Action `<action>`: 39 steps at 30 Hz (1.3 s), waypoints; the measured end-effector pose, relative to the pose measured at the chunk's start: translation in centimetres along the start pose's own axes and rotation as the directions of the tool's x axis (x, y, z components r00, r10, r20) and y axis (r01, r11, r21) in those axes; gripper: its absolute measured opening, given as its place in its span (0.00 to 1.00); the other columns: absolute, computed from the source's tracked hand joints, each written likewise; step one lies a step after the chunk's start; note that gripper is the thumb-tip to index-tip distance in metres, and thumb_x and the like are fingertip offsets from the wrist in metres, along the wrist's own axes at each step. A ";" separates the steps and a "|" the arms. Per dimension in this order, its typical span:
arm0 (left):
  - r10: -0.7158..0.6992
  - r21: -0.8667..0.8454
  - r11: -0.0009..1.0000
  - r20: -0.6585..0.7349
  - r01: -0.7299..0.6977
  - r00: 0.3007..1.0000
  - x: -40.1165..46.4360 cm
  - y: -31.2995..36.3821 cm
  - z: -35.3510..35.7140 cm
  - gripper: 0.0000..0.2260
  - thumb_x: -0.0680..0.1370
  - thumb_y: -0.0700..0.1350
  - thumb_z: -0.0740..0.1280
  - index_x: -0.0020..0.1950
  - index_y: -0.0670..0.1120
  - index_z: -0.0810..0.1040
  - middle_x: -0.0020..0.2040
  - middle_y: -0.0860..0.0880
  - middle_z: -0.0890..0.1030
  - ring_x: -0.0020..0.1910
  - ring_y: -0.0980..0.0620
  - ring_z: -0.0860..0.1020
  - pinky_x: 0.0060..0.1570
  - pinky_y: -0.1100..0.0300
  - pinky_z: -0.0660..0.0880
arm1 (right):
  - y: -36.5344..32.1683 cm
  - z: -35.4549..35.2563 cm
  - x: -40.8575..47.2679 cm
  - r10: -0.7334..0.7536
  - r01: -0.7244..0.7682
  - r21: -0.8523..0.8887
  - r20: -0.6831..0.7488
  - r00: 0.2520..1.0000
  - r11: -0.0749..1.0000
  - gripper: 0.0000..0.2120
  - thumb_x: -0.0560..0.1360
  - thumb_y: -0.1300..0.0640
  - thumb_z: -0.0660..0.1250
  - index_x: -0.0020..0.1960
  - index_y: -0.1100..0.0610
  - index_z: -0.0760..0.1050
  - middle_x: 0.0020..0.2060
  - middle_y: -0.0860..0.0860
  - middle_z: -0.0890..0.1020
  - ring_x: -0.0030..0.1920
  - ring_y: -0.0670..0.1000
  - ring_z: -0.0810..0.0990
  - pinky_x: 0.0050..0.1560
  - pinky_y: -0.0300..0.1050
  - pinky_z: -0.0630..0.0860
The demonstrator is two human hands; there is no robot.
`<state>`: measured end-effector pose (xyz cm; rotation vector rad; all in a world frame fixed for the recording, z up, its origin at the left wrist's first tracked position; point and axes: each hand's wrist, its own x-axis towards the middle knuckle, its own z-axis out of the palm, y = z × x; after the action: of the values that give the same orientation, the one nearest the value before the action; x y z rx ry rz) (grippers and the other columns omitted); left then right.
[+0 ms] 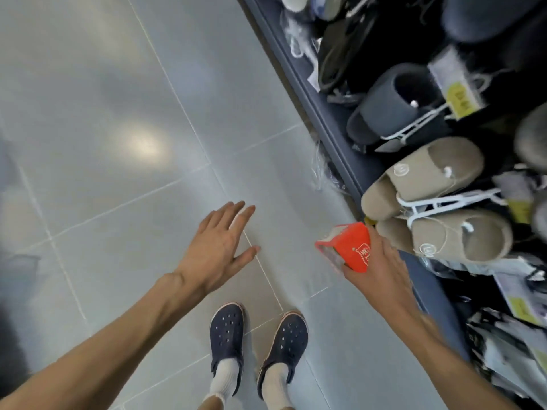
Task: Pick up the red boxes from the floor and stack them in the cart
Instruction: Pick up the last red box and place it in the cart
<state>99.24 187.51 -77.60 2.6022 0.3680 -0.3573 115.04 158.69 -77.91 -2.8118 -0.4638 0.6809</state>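
One red box, held above the grey tiled floor, beside a shelf of slippers. Right hand grips its near end, fingers curled around it; left hand is spread flat, holding nothing.

The grey tiled floor lies open ahead and to the left of the person's dark blue perforated clogs, with room for a hand to sweep low. Along the floor's right edge runs a dark blue shelf unit, crowded with beige slippers and grey slippers on white hangers, closing off that side.
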 end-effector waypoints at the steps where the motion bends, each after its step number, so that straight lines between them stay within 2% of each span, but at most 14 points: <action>1: -0.020 -0.007 1.000 -0.034 0.020 0.999 -1.2 0.5 -3.1 0.33 0.80 0.65 0.55 0.79 0.49 0.55 0.78 0.45 0.61 0.77 0.43 0.59 0.73 0.43 0.62 | -2.6 -3.1 -0.9 -0.027 0.028 0.035 -0.021 0.999 0.999 0.45 0.66 0.33 0.75 0.74 0.41 0.56 0.60 0.49 0.75 0.59 0.56 0.75 0.58 0.59 0.75; 4: -0.105 -0.040 0.994 -0.160 0.099 0.982 -5.5 1.6 -12.6 0.32 0.80 0.65 0.56 0.79 0.50 0.55 0.79 0.46 0.61 0.78 0.45 0.58 0.74 0.45 0.60 | -11.1 -12.5 -4.0 -0.141 0.151 0.123 -0.084 0.986 0.981 0.43 0.64 0.24 0.69 0.72 0.40 0.59 0.58 0.48 0.75 0.57 0.55 0.75 0.58 0.58 0.75; 6: -0.178 -0.072 0.984 -0.230 0.166 0.957 -8.9 1.8 -18.5 0.32 0.80 0.66 0.55 0.79 0.51 0.55 0.79 0.48 0.61 0.78 0.46 0.58 0.74 0.45 0.61 | -16.4 -18.4 -5.7 -0.230 0.241 0.122 -0.098 0.968 0.963 0.45 0.63 0.20 0.64 0.73 0.41 0.59 0.58 0.47 0.75 0.58 0.55 0.76 0.58 0.58 0.75; 11: -0.333 -0.166 0.942 -0.373 0.290 0.866 -17.1 1.8 -32.9 0.35 0.77 0.69 0.53 0.78 0.51 0.59 0.78 0.48 0.63 0.76 0.46 0.61 0.74 0.48 0.61 | -29.3 -29.8 -9.6 -0.453 0.458 0.040 -0.087 0.887 0.888 0.47 0.64 0.26 0.67 0.76 0.43 0.56 0.61 0.48 0.75 0.61 0.55 0.76 0.58 0.56 0.74; 15: -0.408 -0.184 0.912 -0.480 0.366 0.777 -24.6 1.7 -42.5 0.36 0.75 0.69 0.54 0.77 0.50 0.62 0.76 0.47 0.66 0.75 0.46 0.64 0.72 0.48 0.63 | -39.5 -37.6 -14.3 -0.631 0.629 -0.054 -0.061 0.773 0.776 0.44 0.64 0.35 0.70 0.74 0.43 0.56 0.60 0.47 0.76 0.61 0.56 0.76 0.56 0.57 0.74; 18: -0.406 -0.132 0.905 -0.555 0.405 0.726 -31.1 2.0 -47.9 0.34 0.76 0.68 0.56 0.76 0.49 0.64 0.75 0.46 0.68 0.73 0.45 0.66 0.69 0.48 0.65 | -46.0 -41.8 -18.2 -0.744 0.744 -0.020 -0.031 0.668 0.668 0.43 0.63 0.40 0.72 0.74 0.44 0.59 0.60 0.48 0.75 0.59 0.56 0.77 0.55 0.56 0.75; 21: -0.461 -0.150 0.864 -0.619 0.480 0.636 -37.0 2.4 -51.0 0.33 0.77 0.66 0.58 0.76 0.49 0.64 0.74 0.48 0.68 0.73 0.47 0.65 0.70 0.52 0.62 | -51.3 -43.9 -21.0 -0.835 0.835 -0.018 -0.007 0.550 0.550 0.41 0.62 0.39 0.73 0.71 0.41 0.61 0.58 0.45 0.76 0.56 0.52 0.77 0.53 0.54 0.76; 25: -0.581 -0.238 0.765 -0.657 0.599 0.480 -43.6 3.2 -52.1 0.35 0.77 0.68 0.57 0.78 0.51 0.59 0.77 0.51 0.63 0.76 0.49 0.61 0.74 0.50 0.60 | -58.1 -45.1 -24.8 -0.934 0.939 0.002 0.099 0.343 0.344 0.45 0.61 0.40 0.71 0.75 0.43 0.58 0.61 0.45 0.74 0.60 0.51 0.76 0.54 0.49 0.74; 27: -0.628 -0.272 0.706 -0.668 0.654 0.399 -46.7 4.7 -51.9 0.35 0.77 0.67 0.58 0.79 0.51 0.59 0.77 0.50 0.64 0.76 0.49 0.62 0.74 0.51 0.60 | -61.1 -45.5 -27.3 -0.966 0.979 -0.040 0.164 0.202 0.198 0.46 0.62 0.40 0.70 0.77 0.46 0.57 0.63 0.47 0.74 0.61 0.53 0.75 0.55 0.49 0.74; 30: -0.676 -0.336 0.594 -0.701 0.731 0.227 -51.2 7.8 -51.0 0.34 0.77 0.67 0.59 0.78 0.51 0.61 0.75 0.50 0.67 0.73 0.49 0.65 0.72 0.53 0.62 | -64.7 -44.9 -31.5 -0.964 0.999 -0.049 0.267 -0.011 -0.025 0.44 0.66 0.40 0.71 0.77 0.48 0.57 0.65 0.47 0.73 0.62 0.53 0.74 0.55 0.46 0.71; 33: -0.747 -0.441 0.422 -0.664 0.792 0.028 -55.9 11.4 -48.0 0.35 0.76 0.68 0.56 0.78 0.52 0.60 0.75 0.50 0.67 0.73 0.47 0.66 0.71 0.52 0.64 | -66.5 -43.9 -37.2 -0.925 0.976 -0.003 0.320 -0.205 -0.217 0.44 0.65 0.36 0.70 0.76 0.46 0.58 0.64 0.47 0.73 0.60 0.52 0.75 0.52 0.44 0.72; 37: -0.747 -0.530 0.208 -0.628 0.822 -0.216 -62.4 18.6 -43.3 0.33 0.77 0.68 0.56 0.76 0.51 0.62 0.73 0.49 0.69 0.72 0.45 0.68 0.71 0.49 0.66 | -66.3 -41.8 -46.1 -0.800 0.880 0.117 0.374 -0.469 -0.460 0.51 0.58 0.26 0.58 0.76 0.49 0.60 0.66 0.49 0.74 0.63 0.54 0.74 0.60 0.49 0.72; 39: -0.747 -0.583 0.072 -0.569 0.809 -0.344 -65.5 23.3 -40.7 0.33 0.77 0.68 0.56 0.77 0.51 0.62 0.75 0.48 0.68 0.73 0.46 0.66 0.72 0.49 0.64 | -64.9 -40.5 -51.0 -0.714 0.804 0.184 0.379 -0.589 -0.565 0.51 0.58 0.25 0.58 0.76 0.48 0.60 0.65 0.49 0.74 0.65 0.54 0.74 0.62 0.50 0.72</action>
<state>53.26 175.37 -12.57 1.6840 2.6864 0.6189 74.90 195.94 -4.05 -0.7437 -2.8204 0.4453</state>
